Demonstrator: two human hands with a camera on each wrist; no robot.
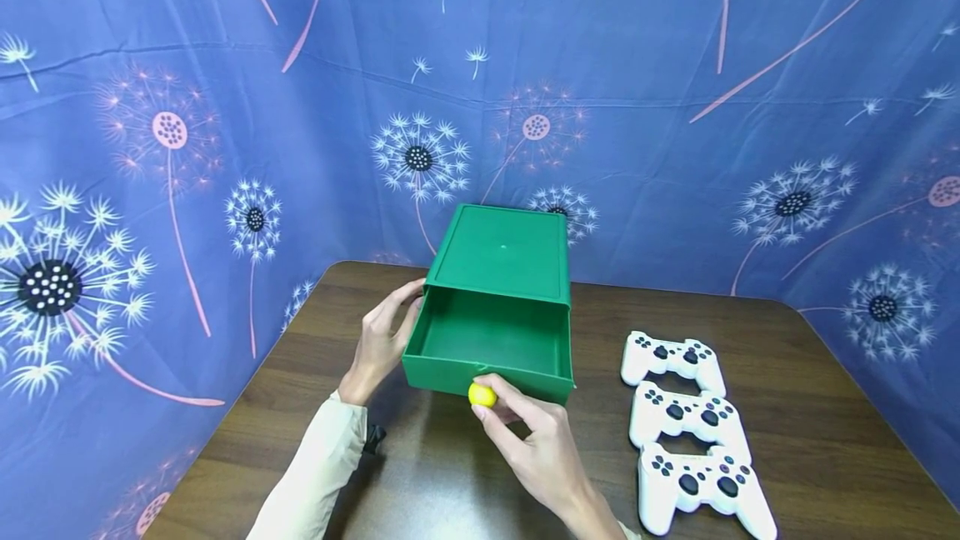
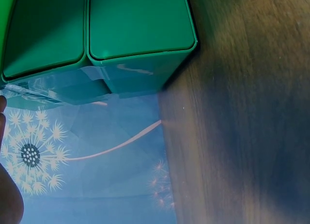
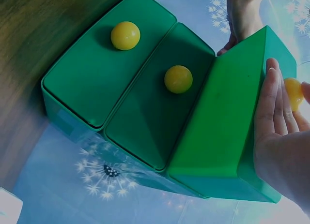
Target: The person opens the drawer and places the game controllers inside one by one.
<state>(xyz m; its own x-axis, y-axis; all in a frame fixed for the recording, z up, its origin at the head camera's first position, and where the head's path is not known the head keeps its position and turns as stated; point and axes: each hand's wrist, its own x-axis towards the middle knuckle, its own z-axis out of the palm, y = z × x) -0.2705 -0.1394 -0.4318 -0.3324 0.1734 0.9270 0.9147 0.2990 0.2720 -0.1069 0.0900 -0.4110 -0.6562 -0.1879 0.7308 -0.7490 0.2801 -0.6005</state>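
Observation:
A green drawer cabinet [image 1: 504,252] stands on the table with its top drawer [image 1: 442,377] pulled out, the green floor inside showing. My right hand [image 1: 538,450] pinches the round yellow knob [image 1: 482,395] on that drawer's front between thumb and fingers. Against the cabinet's left side, near the front edge, rest the fingers of my left hand [image 1: 381,344]; part of them is hidden there. In the right wrist view, two lower drawers sit closed in the cabinet, each with a yellow knob [image 3: 178,79].
Three white game controllers [image 1: 675,359] lie in a column on the right side of the brown wooden table [image 1: 810,407]. Behind the table hangs a blue cloth [image 1: 645,148] with a dandelion print.

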